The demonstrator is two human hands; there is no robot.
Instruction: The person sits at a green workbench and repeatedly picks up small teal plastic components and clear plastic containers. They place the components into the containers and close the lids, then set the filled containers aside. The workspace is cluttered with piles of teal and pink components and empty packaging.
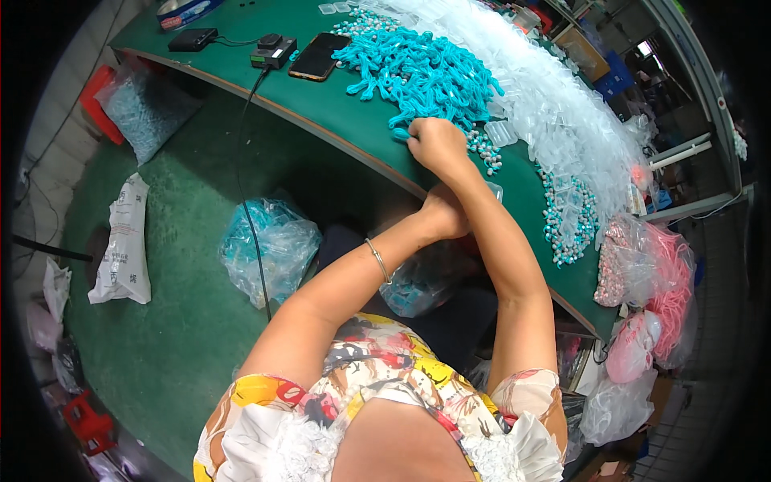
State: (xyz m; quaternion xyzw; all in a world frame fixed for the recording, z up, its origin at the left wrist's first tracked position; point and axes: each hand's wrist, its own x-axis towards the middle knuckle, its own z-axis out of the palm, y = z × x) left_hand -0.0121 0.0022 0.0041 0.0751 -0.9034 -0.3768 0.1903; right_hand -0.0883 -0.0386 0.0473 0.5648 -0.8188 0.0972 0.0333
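My right hand (438, 146) is closed at the near edge of a pile of turquoise cord loops (430, 68), its fingers pinched on a turquoise cord loop (400, 132). Below it, partly behind my right forearm, my left hand (446, 212) is at the table's front edge, with its fingers hidden. A small clear plastic box (495, 191) shows just past the right forearm, close to the left hand; whether that hand holds it I cannot tell. Small turquoise and white beads (485, 153) lie beside the pile, right of my right hand.
A large heap of clear plastic boxes (554, 104) covers the green table's (337, 116) right side, with more beads (566, 217) near its edge. A phone (320, 56) and a small device (273, 51) with a hanging cable lie left. Filled plastic bags (269, 241) stand on the floor.
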